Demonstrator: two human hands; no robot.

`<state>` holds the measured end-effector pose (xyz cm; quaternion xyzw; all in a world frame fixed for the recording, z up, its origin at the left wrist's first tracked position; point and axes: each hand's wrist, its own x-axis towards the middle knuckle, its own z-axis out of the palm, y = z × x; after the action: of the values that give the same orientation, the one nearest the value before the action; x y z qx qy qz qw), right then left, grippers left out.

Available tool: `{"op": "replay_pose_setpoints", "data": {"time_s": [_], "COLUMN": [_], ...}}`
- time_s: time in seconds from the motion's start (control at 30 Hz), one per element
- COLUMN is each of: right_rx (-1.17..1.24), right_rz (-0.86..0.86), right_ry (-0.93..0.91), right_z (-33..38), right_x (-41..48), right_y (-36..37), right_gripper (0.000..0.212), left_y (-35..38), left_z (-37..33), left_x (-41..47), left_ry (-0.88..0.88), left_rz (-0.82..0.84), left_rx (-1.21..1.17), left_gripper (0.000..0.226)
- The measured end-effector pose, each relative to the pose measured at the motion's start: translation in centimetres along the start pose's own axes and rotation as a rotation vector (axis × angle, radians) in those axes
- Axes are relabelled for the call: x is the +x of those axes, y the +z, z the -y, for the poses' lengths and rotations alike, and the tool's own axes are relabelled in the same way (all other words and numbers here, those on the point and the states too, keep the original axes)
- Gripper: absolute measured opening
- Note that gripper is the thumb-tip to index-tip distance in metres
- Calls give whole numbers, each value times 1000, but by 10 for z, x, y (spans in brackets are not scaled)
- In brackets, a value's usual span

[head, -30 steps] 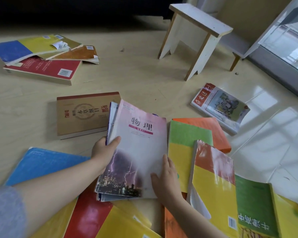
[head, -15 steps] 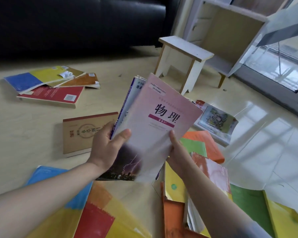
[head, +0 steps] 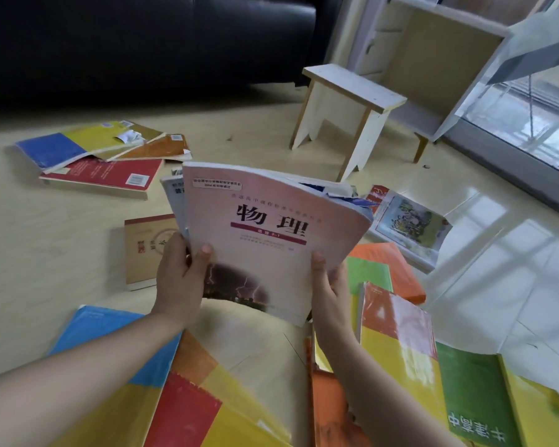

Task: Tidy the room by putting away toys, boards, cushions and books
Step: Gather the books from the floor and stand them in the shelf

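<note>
A pink physics textbook (head: 271, 221) with a lightning picture fronts a small stack of books held upright above the floor. My left hand (head: 179, 279) grips the stack's lower left edge, thumb on the pink cover. My right hand (head: 331, 291) grips the lower right edge, thumb on the cover too. A white-and-blue book (head: 173, 196) shows behind the pink one. More books lie on the floor: a brown one (head: 146, 250) left of the stack, a picture-cover one (head: 407, 227) to the right, orange (head: 391, 269) and green (head: 370, 272) ones below it.
A pile of blue, yellow, orange and red books (head: 100, 159) lies at the far left. A white stool (head: 346, 114) stands beyond the stack, a black sofa (head: 142, 43) behind it. Colourful books (head: 207, 398) cover the near floor. A white cabinet (head: 433, 66) and glass door (head: 530, 117) are at right.
The stack came up off the floor in both hands and now stands more upright, closer to the camera. The view tilted upward, showing the sofa and cabinet.
</note>
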<state>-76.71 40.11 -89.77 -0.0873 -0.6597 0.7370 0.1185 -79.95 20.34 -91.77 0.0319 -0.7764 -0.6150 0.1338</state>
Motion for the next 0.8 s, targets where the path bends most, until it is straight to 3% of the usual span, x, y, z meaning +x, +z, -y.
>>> {"op": "replay_pose_setpoints", "data": {"time_s": [0.2,0.4,0.5,0.8], "right_rx": [-161,-112,-95,-213], "right_rz": [-33,-48,-43,-19], "right_ry": [-117,-126,-155,-77], "right_z": [9,23,25,-3], "right_x": [-4,10,8,-2], "right_y": [-10,-2,-1,-27], "right_gripper": [26,14,19,51], "left_y": [3,12,13,14], "left_z": [-19,-32,-32,-22], "left_x": [0,3,0,-5], "left_ry": [69,-35,-47,-154], "left_rz": [82,-37,-43,226], "left_rx": [-119,-146,-156,-91], "left_gripper": [24,35,36,27]}}
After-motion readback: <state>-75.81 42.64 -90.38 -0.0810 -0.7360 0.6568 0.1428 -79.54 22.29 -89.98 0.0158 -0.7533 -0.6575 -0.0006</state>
